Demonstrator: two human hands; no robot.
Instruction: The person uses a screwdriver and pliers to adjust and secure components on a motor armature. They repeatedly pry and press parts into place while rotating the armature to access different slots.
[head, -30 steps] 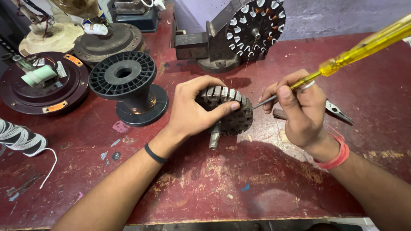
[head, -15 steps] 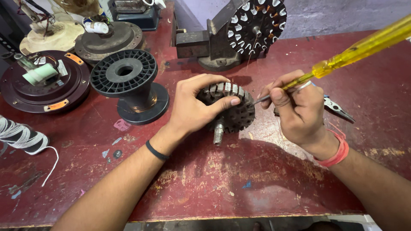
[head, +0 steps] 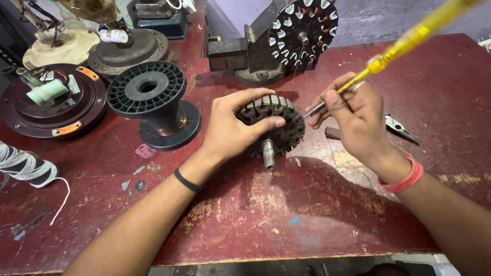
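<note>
A round slotted metal stator core (head: 279, 130) with a short threaded shaft lies on the dark red workbench (head: 266, 214). My left hand (head: 232, 128) grips it from the left, thumb across its top face. My right hand (head: 355, 120) holds a screwdriver (head: 388, 53) with a clear yellow handle. Its metal tip touches the right edge of the core.
A black plastic spool (head: 153, 102) stands left of the core. A bench vise holding a second stator (head: 302, 30) is at the back. Fan motor housings (head: 48, 102) sit at far left, white cord (head: 25, 168) at the left edge, pliers (head: 401, 128) behind my right hand.
My right hand and the screwdriver have shifted slightly left, closer to the core's edge. My left hand keeps the same grip on the core.
</note>
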